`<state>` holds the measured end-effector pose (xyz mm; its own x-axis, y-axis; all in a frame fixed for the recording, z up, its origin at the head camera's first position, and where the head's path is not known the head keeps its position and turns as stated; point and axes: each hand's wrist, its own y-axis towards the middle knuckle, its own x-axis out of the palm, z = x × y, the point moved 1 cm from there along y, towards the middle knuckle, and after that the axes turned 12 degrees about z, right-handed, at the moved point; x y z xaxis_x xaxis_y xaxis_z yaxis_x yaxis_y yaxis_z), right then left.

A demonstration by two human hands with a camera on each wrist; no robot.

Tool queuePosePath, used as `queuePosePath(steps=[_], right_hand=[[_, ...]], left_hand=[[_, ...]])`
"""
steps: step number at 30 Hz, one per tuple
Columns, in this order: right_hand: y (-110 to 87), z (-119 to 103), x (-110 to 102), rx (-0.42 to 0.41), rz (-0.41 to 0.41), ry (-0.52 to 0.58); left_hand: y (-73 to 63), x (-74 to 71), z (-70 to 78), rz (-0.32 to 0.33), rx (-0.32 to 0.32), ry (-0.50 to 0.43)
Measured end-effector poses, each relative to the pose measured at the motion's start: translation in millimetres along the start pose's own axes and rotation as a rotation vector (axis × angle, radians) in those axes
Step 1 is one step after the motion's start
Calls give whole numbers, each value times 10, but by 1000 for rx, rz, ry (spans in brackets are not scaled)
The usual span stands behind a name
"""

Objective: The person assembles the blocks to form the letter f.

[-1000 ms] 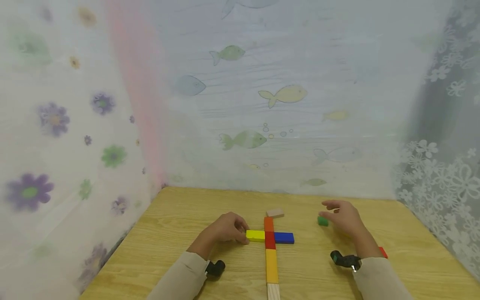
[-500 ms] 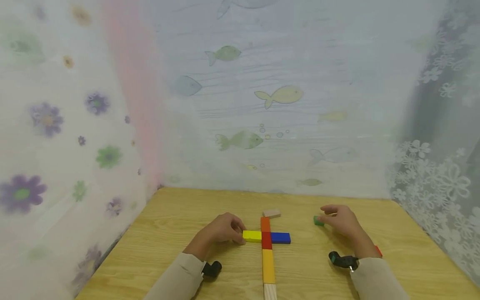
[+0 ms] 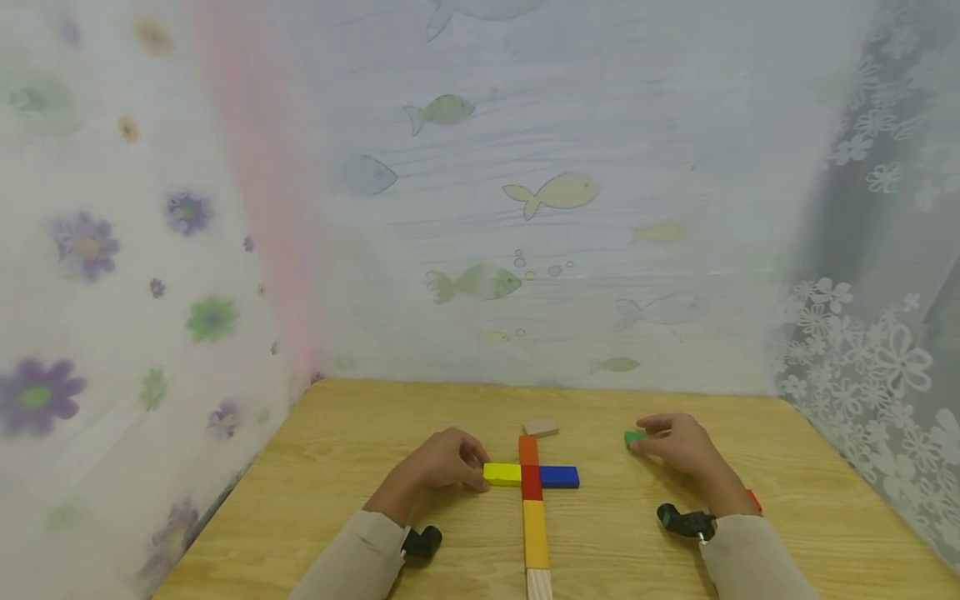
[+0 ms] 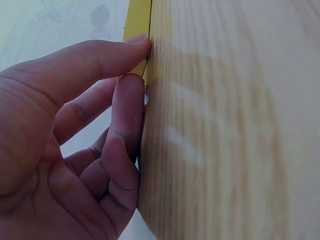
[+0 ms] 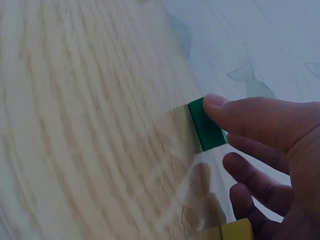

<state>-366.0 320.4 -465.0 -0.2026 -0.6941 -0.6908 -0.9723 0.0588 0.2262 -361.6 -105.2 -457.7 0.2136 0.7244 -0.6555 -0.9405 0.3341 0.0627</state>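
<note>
In the head view my left hand (image 3: 442,460) holds the left end of a yellow block (image 3: 502,474), thumb and fingers at its sides. The left wrist view shows the thumb on that yellow block (image 4: 136,25). This block abuts a red block (image 3: 531,482), with a blue block (image 3: 559,477) opposite, an orange block (image 3: 528,450) behind and an amber block (image 3: 536,533) in front. At the right, my right hand (image 3: 678,446) pinches a small green block (image 3: 633,438), tilted on the table. In the right wrist view the thumb covers one edge of the green block (image 5: 206,125).
A plain wood block (image 3: 541,427) lies behind the orange one; another plain block (image 3: 538,585) is at the near end. Beneath the right wrist a red piece (image 3: 753,500) partly shows. The right wrist view has a yellow block (image 5: 236,230) by the fingers. Printed curtains surround the table (image 3: 345,517).
The green block has turned and tilted under my right thumb and fingers. My left hand stays at the yellow block. The whole view has shifted slightly.
</note>
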Motion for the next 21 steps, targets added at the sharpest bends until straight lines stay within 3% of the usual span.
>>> queuePosePath(steps=[10, 21], right_hand=[[3, 0, 15, 24, 2, -15], [-3, -29, 13, 23, 1, -19]], left_hand=[[-4, -7, -8, 6, 32, -13], [-11, -1, -6, 18, 12, -12]])
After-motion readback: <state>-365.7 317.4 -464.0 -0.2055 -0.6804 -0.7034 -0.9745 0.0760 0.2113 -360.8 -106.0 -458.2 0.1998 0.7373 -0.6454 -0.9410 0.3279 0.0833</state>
